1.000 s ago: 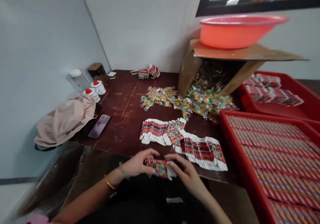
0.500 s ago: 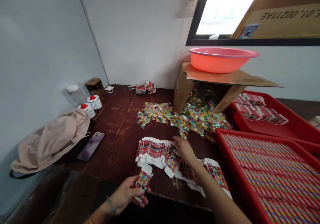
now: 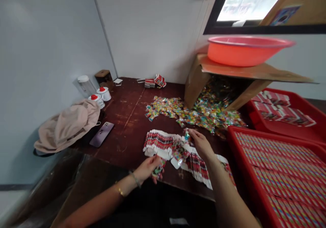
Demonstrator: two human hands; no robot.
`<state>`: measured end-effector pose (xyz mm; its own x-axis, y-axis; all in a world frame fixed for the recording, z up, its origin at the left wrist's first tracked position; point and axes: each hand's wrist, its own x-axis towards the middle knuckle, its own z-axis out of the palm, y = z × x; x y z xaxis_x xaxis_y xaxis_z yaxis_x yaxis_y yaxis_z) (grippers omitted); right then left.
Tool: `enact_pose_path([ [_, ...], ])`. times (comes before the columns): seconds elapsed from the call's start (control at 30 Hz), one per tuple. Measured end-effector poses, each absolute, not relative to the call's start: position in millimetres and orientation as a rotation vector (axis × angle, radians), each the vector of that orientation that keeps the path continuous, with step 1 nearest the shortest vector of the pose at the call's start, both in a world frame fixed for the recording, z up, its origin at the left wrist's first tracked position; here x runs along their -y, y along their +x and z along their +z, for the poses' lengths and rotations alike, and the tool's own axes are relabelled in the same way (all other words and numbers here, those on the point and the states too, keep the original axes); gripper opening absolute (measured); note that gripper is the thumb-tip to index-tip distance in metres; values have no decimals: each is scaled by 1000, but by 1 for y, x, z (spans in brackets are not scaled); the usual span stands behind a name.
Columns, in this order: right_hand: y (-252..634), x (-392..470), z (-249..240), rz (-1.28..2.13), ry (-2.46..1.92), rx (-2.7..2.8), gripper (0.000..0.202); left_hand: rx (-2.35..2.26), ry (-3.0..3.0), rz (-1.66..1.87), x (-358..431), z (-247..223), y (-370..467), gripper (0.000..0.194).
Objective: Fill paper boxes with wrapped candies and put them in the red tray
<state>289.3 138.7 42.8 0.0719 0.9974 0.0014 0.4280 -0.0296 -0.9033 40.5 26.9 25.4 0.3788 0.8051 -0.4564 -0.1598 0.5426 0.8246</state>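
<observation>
My left hand is closed around a small printed box at the table's front edge, its white flap showing at the top. In my right hand, thumb and fingers pinch a small shiny wrapped candy with a teal patch. Below that hand lie overlapping flat red-and-white cartons, partly covered by my right forearm. Another row of cartons fans out to the right. Behind my right hand is a spread of wrapped candies, spilling from a cardboard box lying on its side.
A pink basin sits on the cardboard box. At right, a red tray holds rows of filled boxes; a second red tray stands behind it. A phone, a cloth bag and lidded mugs are at left.
My right hand has lifted slightly from the candies and cartons and now shows a wrapped candy in its fingers. My left hand has moved up and right with the box. The view has shifted.
</observation>
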Motion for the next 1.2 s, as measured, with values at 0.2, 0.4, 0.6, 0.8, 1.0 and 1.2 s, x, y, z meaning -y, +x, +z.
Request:
enact_pose_path([
  [0.2,226,-57,73,817,-1297,1369,24,-1027,792,737,-31,32,68,77],
  [0.4,218,-34,56,615,-1278,1626,20,-1047,858,773,-17,38,69,78],
  [0.6,223,-26,48,1538,-1157,982,36,-1049,855,752,-16,32,56,75],
  [0.8,217,-16,47,1773,-1162,1061,29,-1016,1075,645,-16,31,46,57],
  [1.0,221,-7,68,1263,-1049,1748,26,-949,1124,601,-23,36,40,43],
  [1.2,222,-5,68,962,-1111,1856,25,-756,872,514,-19,49,35,38],
])
